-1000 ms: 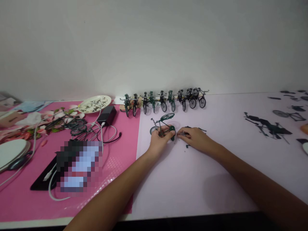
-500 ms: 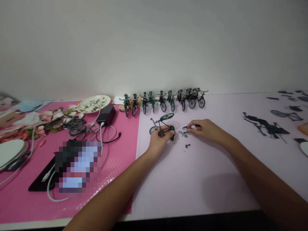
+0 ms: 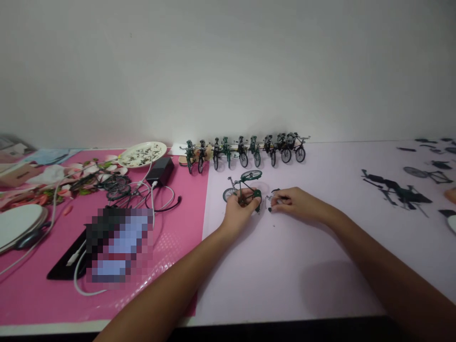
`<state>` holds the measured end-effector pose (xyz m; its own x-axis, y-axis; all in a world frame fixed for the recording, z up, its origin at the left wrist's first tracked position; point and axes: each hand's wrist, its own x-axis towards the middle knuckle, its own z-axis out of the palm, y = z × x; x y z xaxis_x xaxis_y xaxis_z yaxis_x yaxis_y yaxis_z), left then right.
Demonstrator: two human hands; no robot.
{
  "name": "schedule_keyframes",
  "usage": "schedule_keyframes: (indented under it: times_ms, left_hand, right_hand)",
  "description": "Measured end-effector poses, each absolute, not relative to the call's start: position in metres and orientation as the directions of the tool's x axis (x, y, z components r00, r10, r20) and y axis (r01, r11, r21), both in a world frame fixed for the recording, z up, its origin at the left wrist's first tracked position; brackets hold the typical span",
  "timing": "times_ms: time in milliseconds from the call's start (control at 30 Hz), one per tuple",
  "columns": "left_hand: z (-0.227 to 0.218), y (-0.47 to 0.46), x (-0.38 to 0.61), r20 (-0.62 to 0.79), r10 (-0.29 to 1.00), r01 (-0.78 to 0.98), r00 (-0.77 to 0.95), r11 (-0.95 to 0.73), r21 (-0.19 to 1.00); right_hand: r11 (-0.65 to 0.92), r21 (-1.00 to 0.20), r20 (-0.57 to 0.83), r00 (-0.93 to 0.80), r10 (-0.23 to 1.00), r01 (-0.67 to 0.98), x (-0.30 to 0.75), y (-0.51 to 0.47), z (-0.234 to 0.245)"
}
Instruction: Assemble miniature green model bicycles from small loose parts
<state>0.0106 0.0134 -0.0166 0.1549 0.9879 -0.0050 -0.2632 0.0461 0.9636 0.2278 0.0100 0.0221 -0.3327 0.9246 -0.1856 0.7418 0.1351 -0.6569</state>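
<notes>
My left hand point(image 3: 241, 209) is closed around a dark green model bicycle point(image 3: 249, 175), which lies tilted with its wheels toward the back. Part of its frame is hidden by my fingers. To the right, my right hand point(image 3: 288, 203) pinches a small dark green part point(image 3: 270, 209) at its fingertips, low over the table. Just behind those fingertips lie small silvery parts point(image 3: 269, 199), partly covered by the hand. A tiny loose piece point(image 3: 274, 225) sits on the table in front of them.
Several finished model bicycles point(image 3: 243, 154) stand in a row along the wall. Dark bicycle parts point(image 3: 399, 192) lie at the right. On the pink mat point(image 3: 171, 266) at the left are a plate of small pieces point(image 3: 142, 154), a black adapter point(image 3: 161, 171), cables and artificial flowers.
My right hand has come down toward the front and picked up the small green part that lay on the table. My left hand still holds the bicycle. The view has shifted slightly.
</notes>
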Motion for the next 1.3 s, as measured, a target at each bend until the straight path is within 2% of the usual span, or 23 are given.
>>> schedule_keyframes:
  times_ms: [167, 267, 400, 533, 700, 833, 1000, 1300]
  left_hand:
    - [-0.019, 0.012, 0.012, 0.023, 0.986, -0.241, 0.165, 0.017, 0.970]
    - [-0.019, 0.011, 0.012, 0.039, 0.984, -0.187, 0.176, -0.005, 0.982]
    - [-0.021, 0.009, 0.012, 0.054, 0.977, -0.109, 0.208, -0.032, 0.994]
    - [-0.022, 0.008, 0.013, 0.093, 0.967, -0.113, 0.237, -0.067, 0.991]
    - [-0.020, 0.005, 0.014, 0.081, 0.958, -0.066, 0.276, -0.066, 0.996]
    - [-0.021, 0.004, 0.014, 0.115, 0.952, -0.050, 0.284, -0.105, 0.993]
    - [-0.021, 0.005, 0.013, 0.135, 0.949, -0.036, 0.284, -0.130, 0.991]
    - [-0.020, 0.004, 0.012, 0.124, 0.954, -0.045, 0.272, -0.116, 0.992]
  right_hand:
    - [0.173, -0.633, -0.024, -0.242, 0.970, 0.755, 0.224, 0.009, 0.021]
    - [0.249, -0.607, 0.084, -0.251, 0.964, 0.755, 0.224, 0.008, 0.019]
    - [0.406, -0.588, 0.216, -0.348, 0.912, 0.700, 0.221, 0.008, 0.015]
    - [0.540, -0.544, 0.337, -0.422, 0.842, 0.642, 0.217, 0.005, 0.013]
    - [0.592, -0.497, 0.431, -0.411, 0.803, 0.634, 0.213, 0.001, 0.012]
    - [0.548, -0.531, 0.435, -0.347, 0.831, 0.647, 0.209, 0.000, 0.015]
    - [0.491, -0.595, 0.369, -0.327, 0.870, 0.636, 0.208, 0.001, 0.015]
    - [0.411, -0.612, 0.254, -0.325, 0.911, 0.675, 0.212, 0.003, 0.009]
